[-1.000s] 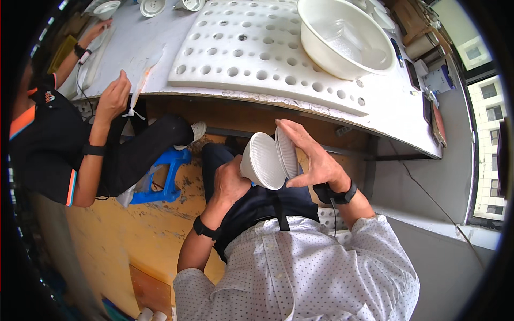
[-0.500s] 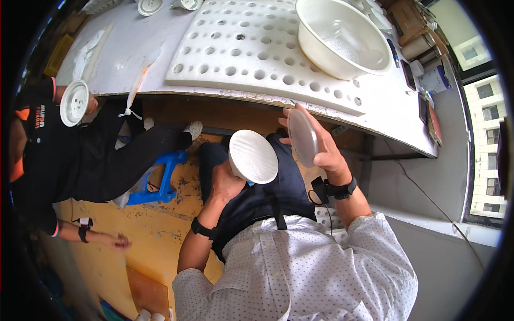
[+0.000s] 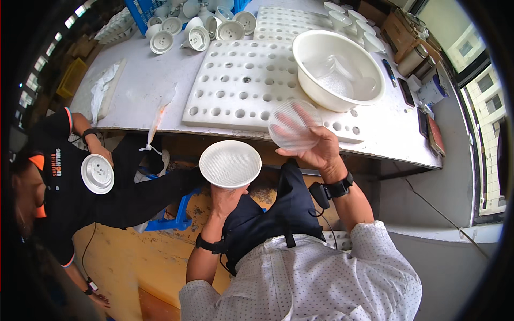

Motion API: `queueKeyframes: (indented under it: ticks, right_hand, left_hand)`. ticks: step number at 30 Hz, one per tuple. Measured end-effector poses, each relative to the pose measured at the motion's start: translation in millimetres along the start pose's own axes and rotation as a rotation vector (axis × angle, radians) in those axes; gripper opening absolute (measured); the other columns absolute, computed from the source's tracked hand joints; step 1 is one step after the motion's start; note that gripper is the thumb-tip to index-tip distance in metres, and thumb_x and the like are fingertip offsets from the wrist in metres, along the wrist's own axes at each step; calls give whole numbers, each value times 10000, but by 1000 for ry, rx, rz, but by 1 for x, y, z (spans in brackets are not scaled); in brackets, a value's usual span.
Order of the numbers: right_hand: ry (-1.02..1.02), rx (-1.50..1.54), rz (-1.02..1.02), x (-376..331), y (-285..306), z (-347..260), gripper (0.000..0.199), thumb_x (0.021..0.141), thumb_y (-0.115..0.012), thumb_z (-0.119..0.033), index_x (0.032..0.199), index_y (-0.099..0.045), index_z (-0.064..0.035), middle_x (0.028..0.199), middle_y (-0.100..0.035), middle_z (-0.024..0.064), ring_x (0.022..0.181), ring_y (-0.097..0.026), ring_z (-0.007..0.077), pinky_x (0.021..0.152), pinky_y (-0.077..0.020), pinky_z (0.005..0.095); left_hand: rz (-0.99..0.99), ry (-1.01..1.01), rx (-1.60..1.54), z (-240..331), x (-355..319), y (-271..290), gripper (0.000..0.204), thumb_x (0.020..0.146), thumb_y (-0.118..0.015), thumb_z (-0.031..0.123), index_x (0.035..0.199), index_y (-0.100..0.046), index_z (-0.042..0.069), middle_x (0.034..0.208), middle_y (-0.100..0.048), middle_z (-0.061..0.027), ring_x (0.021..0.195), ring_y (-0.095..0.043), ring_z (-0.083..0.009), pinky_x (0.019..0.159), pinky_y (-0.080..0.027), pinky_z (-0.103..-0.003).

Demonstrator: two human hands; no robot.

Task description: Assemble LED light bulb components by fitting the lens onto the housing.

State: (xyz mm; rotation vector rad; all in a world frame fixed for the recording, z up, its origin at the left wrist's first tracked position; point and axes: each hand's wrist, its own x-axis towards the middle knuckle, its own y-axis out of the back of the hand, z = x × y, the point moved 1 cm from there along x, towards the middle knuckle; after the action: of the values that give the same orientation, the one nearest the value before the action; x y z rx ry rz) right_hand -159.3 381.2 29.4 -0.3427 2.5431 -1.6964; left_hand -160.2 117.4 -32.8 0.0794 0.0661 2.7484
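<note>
My left hand [image 3: 225, 202] is closed round the underside of a white lamp housing [image 3: 230, 183], a round cup whose wide mouth faces up and shows a textured face. In my right hand [image 3: 321, 150] is a clear, round, finely patterned lens disc [image 3: 294, 124], pinched at its edge; the fingers show through it. The disc is tilted at the table's front edge, to the right of the lamp housing and apart from it. Behind the disc lies a white foam board [image 3: 235, 96] with rows of round holes.
A large white basin [image 3: 342, 101] with clear discs inside stands on the table [image 3: 139, 80]. Several white lamp housings [image 3: 198, 38] lie at the back left, others [image 3: 361, 27] at the back right. A co-worker at left holds a lamp housing [image 3: 98, 174]. A phone [image 3: 406, 92] lies at right.
My view has tilted up toward the table's far side. The lamp housing in my left hand now faces more upward. My right hand has turned the lens disc from nearly edge-on to broad side toward me.
</note>
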Motion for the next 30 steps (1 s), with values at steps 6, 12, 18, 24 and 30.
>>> queueKeyframes:
  ticks: [6,12,18,24,30]
  right_hand:
    - [-162,212,-216,50,-37,30,733,821,-535,-89,1445,-173,-220,1480,-78,218,1327,-142,487,901,-325,720]
    - [-342,232,-411,59,-94,53,753,871,-480,-96,1455,-8,-147,1455,-71,277,1299,-197,508,880,-397,672]
    - [-516,-260,-161,52,-137,47,602,852,-516,-132,1346,-236,69,1227,-405,369,993,-547,504,528,-577,502]
    - [-122,-1037,257,185,-24,50,402,913,-432,-187,1249,-436,34,1086,-573,177,938,-622,246,558,-550,283]
    - [18,-1428,511,213,13,29,538,864,-555,-282,1222,-438,103,1021,-601,241,846,-634,255,608,-545,353]
  left_hand:
    - [79,-237,712,-35,-71,36,275,800,-622,84,1073,-636,55,1111,-619,-110,1068,-550,-307,855,-452,-407]
    - [127,20,578,-68,-127,56,268,797,-627,65,1064,-636,41,1064,-632,-102,976,-569,-270,806,-468,-377]
    - [95,101,520,-80,-128,67,260,795,-633,46,1054,-635,26,1017,-645,-93,885,-587,-232,756,-484,-347]
    - [55,89,478,-81,-115,70,253,792,-639,27,1045,-635,11,969,-659,-85,794,-605,-194,707,-500,-317]
    - [43,-170,593,-55,-71,67,246,790,-645,8,1035,-634,-3,922,-672,-77,702,-624,-157,658,-516,-287]
